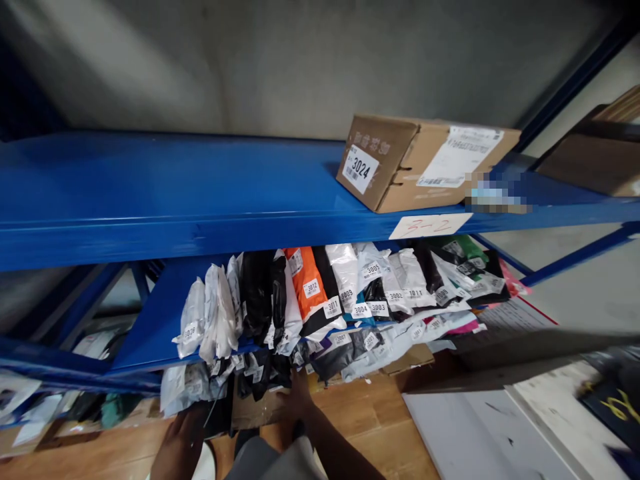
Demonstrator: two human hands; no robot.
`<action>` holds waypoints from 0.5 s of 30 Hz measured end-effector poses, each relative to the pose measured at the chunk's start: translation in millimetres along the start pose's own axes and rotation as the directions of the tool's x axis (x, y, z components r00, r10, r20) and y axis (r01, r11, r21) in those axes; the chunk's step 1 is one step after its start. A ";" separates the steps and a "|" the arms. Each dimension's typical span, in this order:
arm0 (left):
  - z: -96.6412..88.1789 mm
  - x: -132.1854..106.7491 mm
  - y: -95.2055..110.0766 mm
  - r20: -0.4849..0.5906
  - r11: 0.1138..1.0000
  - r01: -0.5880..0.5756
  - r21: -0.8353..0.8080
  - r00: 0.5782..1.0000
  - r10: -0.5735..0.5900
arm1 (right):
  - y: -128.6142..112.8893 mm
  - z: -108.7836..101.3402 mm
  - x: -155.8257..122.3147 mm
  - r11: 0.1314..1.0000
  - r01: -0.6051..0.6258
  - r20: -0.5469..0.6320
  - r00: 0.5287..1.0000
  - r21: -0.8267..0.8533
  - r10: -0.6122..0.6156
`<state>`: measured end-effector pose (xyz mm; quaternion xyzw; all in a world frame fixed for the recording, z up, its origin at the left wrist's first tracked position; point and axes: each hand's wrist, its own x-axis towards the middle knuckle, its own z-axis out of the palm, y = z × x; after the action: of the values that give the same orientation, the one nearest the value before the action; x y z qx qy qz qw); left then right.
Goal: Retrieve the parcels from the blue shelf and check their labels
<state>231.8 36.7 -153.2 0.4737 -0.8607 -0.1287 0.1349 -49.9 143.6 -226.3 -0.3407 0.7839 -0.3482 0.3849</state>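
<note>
Right hand (299,398) at bagged parcels (253,375); left hand (181,437) just below.

Across the upper half of the frame we find the top shelf (175,193), running from left to right. On it, at upper right, sits a cardboard box (420,163), and just below the box a paper label (430,225) lies on the shelf's front edge. Further right, at the frame's edge, is a second box (595,153). Under the top shelf, mid-frame, a row of parcel bags (345,287) stands side by side on the lower shelf (150,327). Beneath that row more bags, the lower bags (350,350), lie in front. At bottom centre our right hand (299,395) meets their underside; our left hand (181,440) sits at bottom left, just below them. The floor (380,413) lies under both, with flat panels (475,427) at lower right.
</note>
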 end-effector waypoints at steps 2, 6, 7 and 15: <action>-1.4 16.2 8.9 0.043 0.998 -0.057 -0.040 0.997 0.058 | -3.9 5.6 3.4 0.997 0.021 0.004 1.000 0.079 -0.021; 3.3 53.0 52.8 0.131 0.975 -0.198 -0.096 0.969 0.210 | 3.0 1.4 10.8 0.980 0.027 -0.103 0.995 0.196 -0.007; 5.2 61.0 69.5 0.183 0.968 -0.232 -0.096 0.952 0.246 | 7.8 -3.8 13.0 0.978 0.018 -0.174 0.985 0.210 0.019; 32.6 107.5 222.6 0.667 0.892 -0.448 -0.063 0.646 0.371 | 40.8 -33.8 35.1 0.953 0.201 -0.510 0.858 0.224 -0.061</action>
<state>-8.9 63.7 -93.9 0.1959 -0.9414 -0.2076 -0.1799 -105.8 146.4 -256.5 -0.2369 0.7762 -0.5532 0.1880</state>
